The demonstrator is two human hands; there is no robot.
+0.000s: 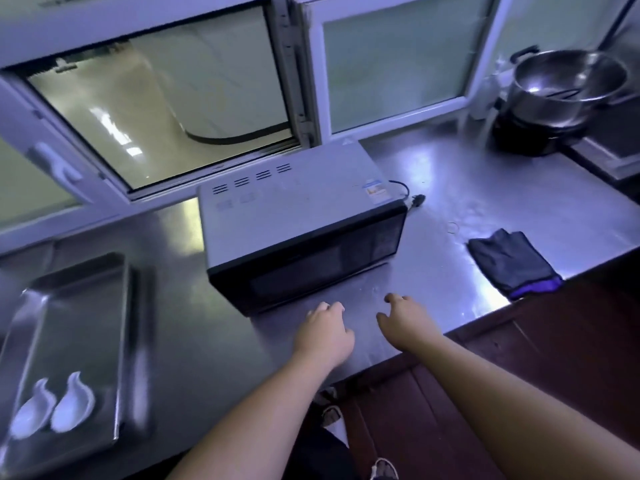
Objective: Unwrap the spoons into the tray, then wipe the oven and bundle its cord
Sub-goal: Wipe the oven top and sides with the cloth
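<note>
Oven is sitting centrally; you're hovering left grip and right grip by the near table edge, both loose and empty, likely readying to wipe.

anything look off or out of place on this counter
The oven sits askew, turned at an angle to the front edge of the counter. Its cord lies loose beside its right side, not bundled. A dark cloth lies rumpled near that edge, further right. Nothing looks spilled or broken.
</note>
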